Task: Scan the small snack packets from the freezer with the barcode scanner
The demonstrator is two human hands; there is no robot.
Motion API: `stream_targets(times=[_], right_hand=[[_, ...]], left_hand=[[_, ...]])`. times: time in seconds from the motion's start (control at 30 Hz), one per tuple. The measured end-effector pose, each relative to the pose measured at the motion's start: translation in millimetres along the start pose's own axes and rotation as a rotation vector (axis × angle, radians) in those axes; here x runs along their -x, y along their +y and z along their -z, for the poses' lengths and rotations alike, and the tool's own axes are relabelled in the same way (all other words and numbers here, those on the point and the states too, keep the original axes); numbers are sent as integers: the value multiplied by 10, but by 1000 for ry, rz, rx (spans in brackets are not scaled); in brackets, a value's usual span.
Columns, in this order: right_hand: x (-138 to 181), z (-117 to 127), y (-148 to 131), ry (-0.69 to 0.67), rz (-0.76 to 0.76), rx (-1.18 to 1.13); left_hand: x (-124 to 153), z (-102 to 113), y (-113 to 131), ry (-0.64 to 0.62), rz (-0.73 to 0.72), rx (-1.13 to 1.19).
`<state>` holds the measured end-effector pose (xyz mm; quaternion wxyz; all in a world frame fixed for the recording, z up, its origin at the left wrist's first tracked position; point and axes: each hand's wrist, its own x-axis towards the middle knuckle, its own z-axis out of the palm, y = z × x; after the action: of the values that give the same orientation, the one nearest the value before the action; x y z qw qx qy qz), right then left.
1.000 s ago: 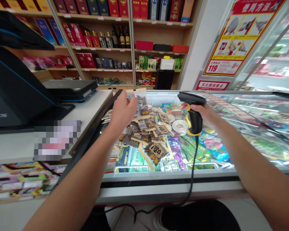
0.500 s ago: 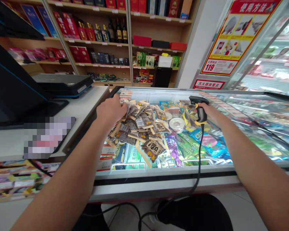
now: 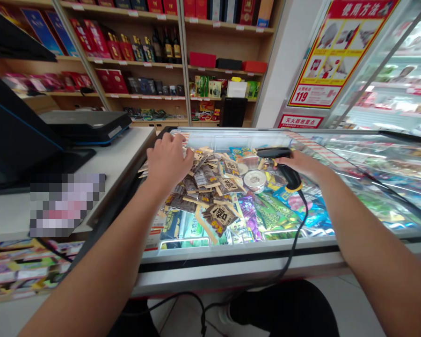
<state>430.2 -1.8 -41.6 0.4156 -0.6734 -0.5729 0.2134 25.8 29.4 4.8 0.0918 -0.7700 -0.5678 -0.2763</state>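
A glass-topped chest freezer (image 3: pixel 196 274) is stretching across the view, and behind it wooden shelving (image 3: pixel 228 44) is bearing gift boxes (image 3: pixel 112 82) and wine bottles (image 3: pixel 168 47). On the left, a white counter (image 3: pixel 126 150) is running beside the freezer, with a dark, flat-topped scale (image 3: pixel 87 122) sitting on it. A heap of brown snack packets (image 3: pixel 210 180) is lying at the freezer's left end, one packet nearest the person showing its printed face. The left hand (image 3: pixel 170 159) is reaching over the heap's left side with fingers spread (its back is hiding the palm, so I cannot tell whether it is pinching a packet). The right hand (image 3: pixel 300 161) is grasping a black barcode scanner (image 3: pixel 290 175) near the top of its handle, to the right of the heap; the scanner's head is pointing left, and its cable (image 3: pixel 294 243) is hanging over the freezer's front edge. Between heap and scanner, a round, white-lidded tub (image 3: pixel 255 179) is showing.
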Motion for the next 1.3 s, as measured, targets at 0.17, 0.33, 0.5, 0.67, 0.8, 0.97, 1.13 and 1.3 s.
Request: stream_targets(times=[0.17,0.33,0.5,0.67,0.8,0.97,1.13,1.3], right_hand=[[143,-51,-343,-102,89,23],[439,-302,-700,-237,292,-172],[681,-611,-995,-296,433,-327],[688,-569,-1016,-233,400,-390],[667,-418,-944,-398,274,-235],[702,-380,-984,-446,241,-70],[751,-377,-1061,-421,267,-40],[692,-354,-967,-441,306,-89]], left_hand=[[88,-81,189,55,-193,148],[251,-133,482,-192,-304,711],[349,-123,656,-403,-224,1075],[142,-48,407,-213,-56,878],[-11,12,141,-63,-28,702],[-37,29,53,-58,-42,695],[-26,33,76,-59,-38,681],[-54,33,44,-15,-53,639]])
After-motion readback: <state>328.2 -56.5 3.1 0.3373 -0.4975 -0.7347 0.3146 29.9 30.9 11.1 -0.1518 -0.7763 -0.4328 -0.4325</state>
